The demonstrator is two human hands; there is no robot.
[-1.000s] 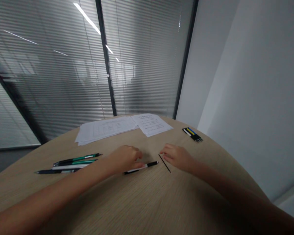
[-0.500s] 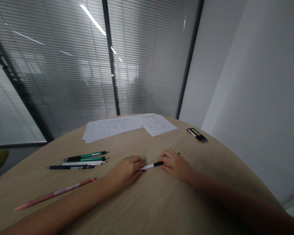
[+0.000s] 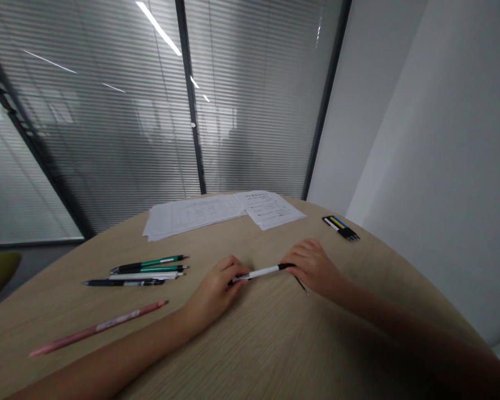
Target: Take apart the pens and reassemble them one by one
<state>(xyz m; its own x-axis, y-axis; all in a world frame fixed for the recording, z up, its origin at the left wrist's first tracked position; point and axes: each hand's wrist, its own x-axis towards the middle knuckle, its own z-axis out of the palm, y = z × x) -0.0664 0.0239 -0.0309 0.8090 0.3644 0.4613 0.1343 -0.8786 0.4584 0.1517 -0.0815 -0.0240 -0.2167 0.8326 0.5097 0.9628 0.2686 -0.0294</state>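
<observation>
A white pen with a black grip section [image 3: 264,272] is held between my two hands just above or at the table. My left hand [image 3: 221,280] is closed around its left end, fingers pinched on it. At the black end my right hand [image 3: 312,265] is closed, fingertips on the grip. From under the right hand a thin dark rod [image 3: 302,285] sticks out, slanting down to the right; whether the hand holds it or it lies on the table I cannot tell. The pen's black tip is hidden by the right fingers.
Several pens [image 3: 148,271], green, white and black, lie left of my hands. A pink pencil [image 3: 100,328] lies beside my left forearm. White papers [image 3: 195,214] are at the back of the round table [image 3: 250,344]; a dark pack of colored leads [image 3: 340,228] is at right.
My right hand has moved right and slightly up, so more of the white barrel shows. The thin dark rod now points down-right from under it; before, only a tip showed above the hand.
</observation>
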